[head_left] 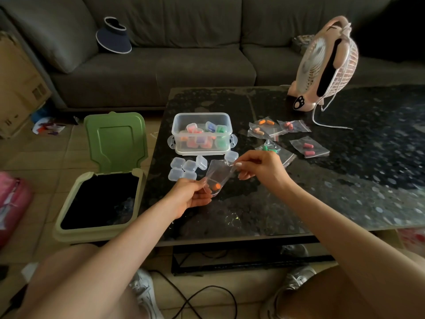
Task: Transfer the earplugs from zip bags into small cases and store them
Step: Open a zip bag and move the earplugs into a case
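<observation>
A clear, crinkled plastic zip bag [219, 174] is held above the near left part of the glossy black speckled table [345, 180]. Its lower end is pinched between the thumb and fingers of the left hand [188, 198], and its top edge is pinched by the fingertips of the right hand [262, 165]. A stubby orange foam earplug [216, 186] is seen at the bottom of the bag, just beside the left thumb; whether a second lies behind it cannot be told.

Just beyond the bag, six small clear square cases [183, 169] with rounded corners are counted: four clustered together, one tilted to their right, one further right. Behind them a clear rectangular plastic storage box [174, 128] is set on its latched lid and is filled with cases holding pink, orange, purple and green earplugs.

To the right, five flat zip bags [309, 148] lie on the table, with orange, peach, pink, magenta and green earplugs inside.

At the far right a pink wire-grilled desk fan [326, 65] is stood on the table. Left of the table, a pale green plastic bin [69, 226] is placed on the tiled floor with its lid raised.
</observation>
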The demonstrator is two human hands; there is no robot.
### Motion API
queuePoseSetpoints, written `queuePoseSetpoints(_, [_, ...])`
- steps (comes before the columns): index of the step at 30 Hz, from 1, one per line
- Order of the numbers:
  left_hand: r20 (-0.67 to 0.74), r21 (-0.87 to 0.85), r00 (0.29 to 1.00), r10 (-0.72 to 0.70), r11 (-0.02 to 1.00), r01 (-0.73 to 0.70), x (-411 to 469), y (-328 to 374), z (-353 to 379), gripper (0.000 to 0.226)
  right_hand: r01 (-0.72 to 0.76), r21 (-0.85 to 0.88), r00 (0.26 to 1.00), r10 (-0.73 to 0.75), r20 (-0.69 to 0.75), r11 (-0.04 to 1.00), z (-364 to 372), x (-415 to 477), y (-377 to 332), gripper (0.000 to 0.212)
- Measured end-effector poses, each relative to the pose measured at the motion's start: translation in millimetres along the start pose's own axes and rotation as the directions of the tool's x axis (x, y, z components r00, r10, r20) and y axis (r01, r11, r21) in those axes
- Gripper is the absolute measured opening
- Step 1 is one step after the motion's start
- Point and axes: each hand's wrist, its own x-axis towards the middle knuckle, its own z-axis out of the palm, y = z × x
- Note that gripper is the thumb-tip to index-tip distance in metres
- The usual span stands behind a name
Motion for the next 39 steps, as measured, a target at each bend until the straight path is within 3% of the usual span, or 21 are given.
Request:
queuePoseSetpoints(11, [-0.003,-0.063,1.000,0.010,0.998,-0.010,3,1,0,0.024,-0.047,0.149,0.999,0.048,-0.005,0.988,1,-1,-4,0.006])
queuePoseSetpoints(17, [-0.005,-0.067,0.997,0.079,0.995,-0.079,1,0,-6,0.019,-0.154,0.256,0.983,0.175,-0.061,0.954,-7,7,-3,0.007])
queuePoseSetpoints(26, [0.061,0.161,0.986,0.155,0.973,-0.163,0,-1,-5,0.013,-0.365,-0.233,0.930,0.339,-0.144,0.901,-12,18,35,0.020])
queuePoseSetpoints(30, [0.132,0.357,0.956,0.262,0.887,-0.292,-2,-4,1,0.011,-0.191,-0.599,0.978,0.098,-0.185,0.777,-9,18,40,0.028])
queuePoseSetpoints(35, [0.146,0.430,0.939,0.311,0.835,-0.343,2,-4,3,0.008,-0.012,-0.632,1.000,0.000,-0.018,0.775,2,40,44,0.033])
queuePoseSetpoints(39, [0.154,0.416,0.931,0.330,0.833,-0.364,2,-3,-1,0.002,-0.096,-0.644,0.995,0.075,-0.059,0.759,24,61,46,0.043])
